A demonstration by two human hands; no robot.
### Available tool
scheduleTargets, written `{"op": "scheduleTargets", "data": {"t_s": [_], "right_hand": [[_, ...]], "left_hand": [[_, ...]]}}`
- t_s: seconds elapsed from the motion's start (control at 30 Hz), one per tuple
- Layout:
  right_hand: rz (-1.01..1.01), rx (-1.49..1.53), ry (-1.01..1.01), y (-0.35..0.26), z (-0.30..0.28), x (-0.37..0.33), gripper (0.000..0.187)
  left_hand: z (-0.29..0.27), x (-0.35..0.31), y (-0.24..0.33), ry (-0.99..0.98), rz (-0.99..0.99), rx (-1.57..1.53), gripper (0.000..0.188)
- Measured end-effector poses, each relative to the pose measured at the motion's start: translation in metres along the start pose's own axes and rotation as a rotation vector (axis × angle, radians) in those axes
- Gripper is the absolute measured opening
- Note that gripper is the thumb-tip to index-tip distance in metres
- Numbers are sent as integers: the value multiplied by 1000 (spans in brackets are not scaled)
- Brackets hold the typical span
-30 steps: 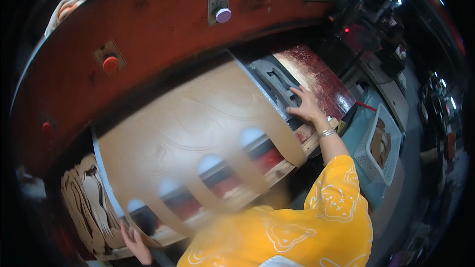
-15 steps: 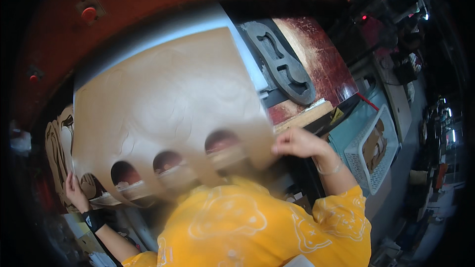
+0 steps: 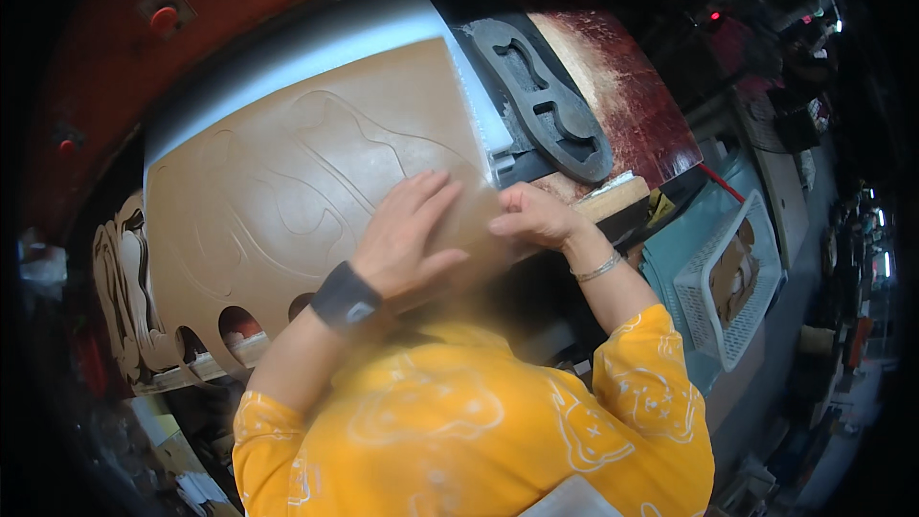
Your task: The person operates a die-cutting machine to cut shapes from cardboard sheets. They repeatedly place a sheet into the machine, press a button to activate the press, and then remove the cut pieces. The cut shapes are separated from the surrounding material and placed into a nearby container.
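Observation:
A wide brown sheet [image 3: 258, 182] with curved cut outlines lies over a pale white board [image 3: 316, 53]; rounded cut-outs run along its near edge. My left hand [image 3: 407, 235], wearing a black wristband, rests flat on the sheet's right part with its fingers stretched out. At the near right corner my right hand [image 3: 538, 217] is closed, pinching the sheet's edge. The sheet is blurred between the two hands. To the right of the sheet lies a grey sole-shaped form [image 3: 546, 105] with hollow openings.
Brown cut pieces [image 3: 123, 297] are stacked at the left. A white perforated basket [image 3: 704, 311] holding brown scraps stands at the right, beside a worn dark-red board [image 3: 637, 101]. An orange machine beam with a red button [image 3: 165, 19] spans the far side.
My left hand has left the sheet's left edge and now lies on its right part. My right hand has moved a little left and farther away, with the sheet's edge.

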State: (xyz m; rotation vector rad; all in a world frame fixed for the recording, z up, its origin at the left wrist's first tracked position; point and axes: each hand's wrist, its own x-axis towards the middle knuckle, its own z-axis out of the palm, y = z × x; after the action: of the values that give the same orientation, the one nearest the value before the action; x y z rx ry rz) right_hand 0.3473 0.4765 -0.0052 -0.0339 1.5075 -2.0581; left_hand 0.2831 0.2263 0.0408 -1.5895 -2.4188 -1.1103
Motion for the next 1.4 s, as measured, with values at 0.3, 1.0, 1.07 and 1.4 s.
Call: {"op": "scheduleTargets", "data": {"t_s": [0.3,1.0,1.07,1.4], "right_hand": [[-132,-6,187,8,22,-11,34],[-374,-823,336,0,35,-29,19],[-401,-822,336,-2,35,-29,19],[-688,-1175,358,6,26,-39,20]], "left_hand": [[15,12,-1,-165,-44,199,64],[-18,74,-63,-25,60,106,15],[-25,81,-78,-22,-42,258,17],[-135,112,-115,464,-430,95,17]]}}
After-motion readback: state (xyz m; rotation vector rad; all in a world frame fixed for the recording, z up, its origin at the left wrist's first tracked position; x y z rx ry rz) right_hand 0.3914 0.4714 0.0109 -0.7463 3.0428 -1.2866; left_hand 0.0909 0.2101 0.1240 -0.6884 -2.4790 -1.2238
